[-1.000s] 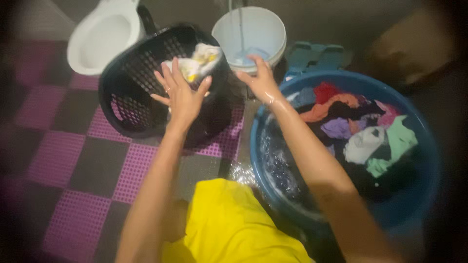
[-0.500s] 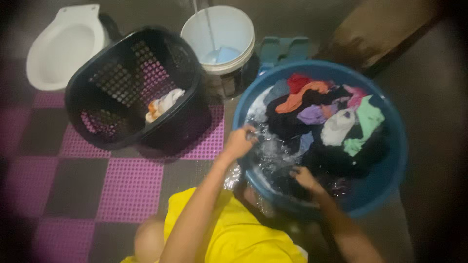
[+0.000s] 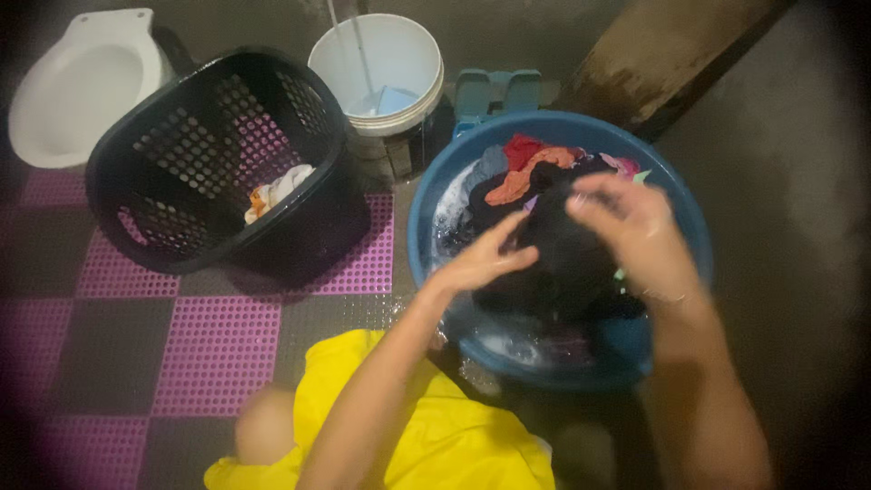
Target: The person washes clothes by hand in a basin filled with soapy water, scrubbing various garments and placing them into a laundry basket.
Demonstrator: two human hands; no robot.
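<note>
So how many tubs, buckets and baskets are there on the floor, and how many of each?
Blue tub: 1, full of wet clothes
White bucket: 1
Black basket: 1, tipped on its side
Total: 3
</note>
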